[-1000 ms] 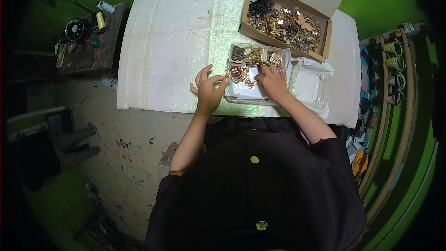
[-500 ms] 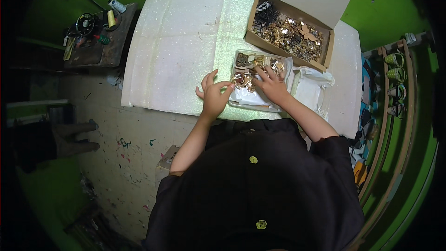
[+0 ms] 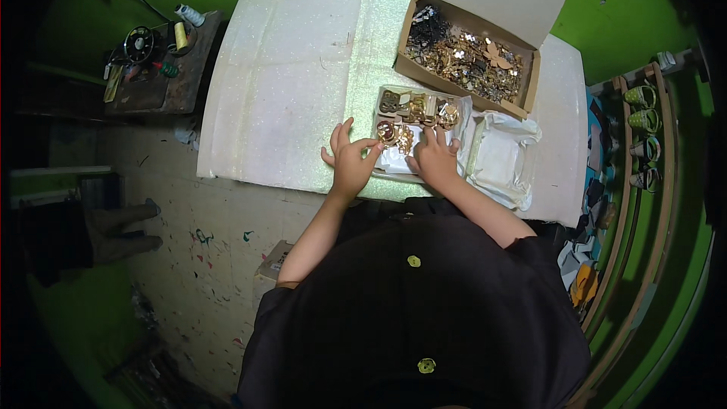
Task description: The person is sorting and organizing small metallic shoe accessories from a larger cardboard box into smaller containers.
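Observation:
A shallow clear tray [image 3: 399, 176] with compartments lies near the table's front edge, holding gold-coloured metal ornaments [image 3: 419, 108] in its far part. Nearer, a round dark-red and gold ornament [image 3: 387, 133] and a cluster of small gold pieces [image 3: 404, 138] rest on white lining. At the tray's left edge, my left hand [image 3: 351, 169] pinches thumb and index together beside the round ornament, its other fingers raised apart; whatever sits in the pinch is hidden. Over the tray's near right part is my right hand [image 3: 439, 163], fingers apart and slightly bent, thumb out to the left, nothing visible in it.
An open cardboard box [image 3: 467, 85] full of gold, silver and black ornaments stands behind the tray. To the right lies a white-lined container [image 3: 502, 155]. A sewing machine table [image 3: 144, 91] stands at left; a wooden rack [image 3: 632, 182] with small shoes lines the right wall.
My right hand has drawn back from the far compartments to the tray's near right part, uncovering the ornaments there. My left hand stays at the left edge, still pinching.

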Motion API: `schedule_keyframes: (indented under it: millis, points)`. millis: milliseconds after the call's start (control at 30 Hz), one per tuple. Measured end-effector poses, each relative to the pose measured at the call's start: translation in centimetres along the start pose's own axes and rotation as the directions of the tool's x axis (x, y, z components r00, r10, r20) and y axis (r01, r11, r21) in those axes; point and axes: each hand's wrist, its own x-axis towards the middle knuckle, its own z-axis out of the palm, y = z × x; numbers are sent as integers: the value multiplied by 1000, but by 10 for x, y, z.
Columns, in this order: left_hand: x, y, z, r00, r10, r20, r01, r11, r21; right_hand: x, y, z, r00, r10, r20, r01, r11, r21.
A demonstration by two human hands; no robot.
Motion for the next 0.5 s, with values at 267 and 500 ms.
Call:
schedule_keyframes:
  millis: [267, 500]
  points:
    - [2, 6, 3, 1000, 23, 22, -23, 1000, 6, 21, -12, -3, 943, 299, 147, -326, 921, 214]
    - [1, 2, 2, 999, 28, 34, -29, 1000, 10, 23, -14, 13, 893, 432, 125, -448, 828, 336]
